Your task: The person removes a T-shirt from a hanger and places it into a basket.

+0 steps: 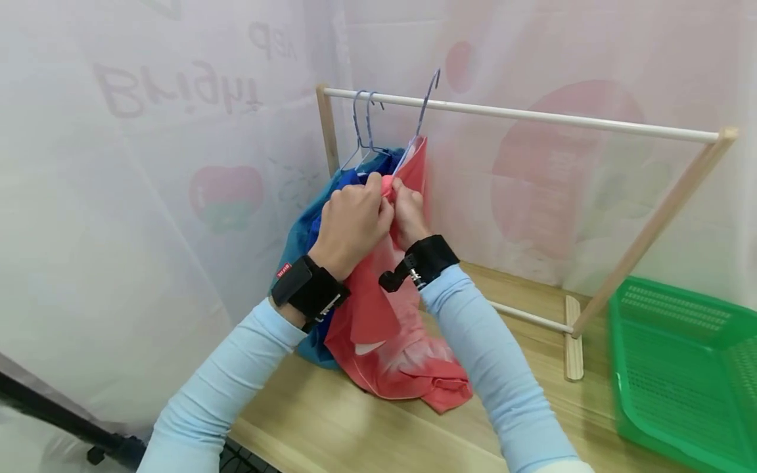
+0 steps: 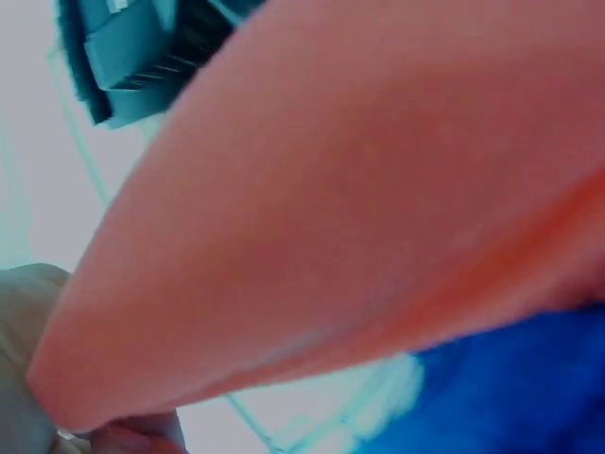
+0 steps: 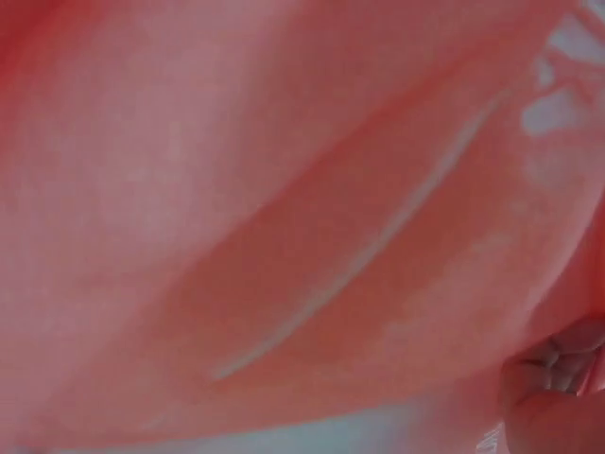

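A red garment [image 1: 390, 328] hangs from a wire hanger [image 1: 422, 112] hooked on the white rail [image 1: 532, 115] of a wooden rack, its lower part heaped on the table. Both hands meet at its top. My left hand [image 1: 351, 220] pinches the bunched red cloth near the hanger's shoulder, and my right hand [image 1: 408, 213] grips the same fold from the other side. Behind them hang blue garments [image 1: 307, 230] on two more hangers [image 1: 362, 125]. Red cloth [image 2: 359, 208] fills the left wrist view, with blue fabric [image 2: 510, 388] below. The right wrist view shows only red cloth [image 3: 284, 236].
A green slotted plastic basket [image 1: 686, 368] stands on the wooden table [image 1: 367, 433] at the right. The rack's slanted wooden leg [image 1: 656, 223] and foot [image 1: 572, 338] stand between it and the garments. White printed sheeting [image 1: 148, 164] backs the scene. A black stand leg [image 1: 53, 414] is at lower left.
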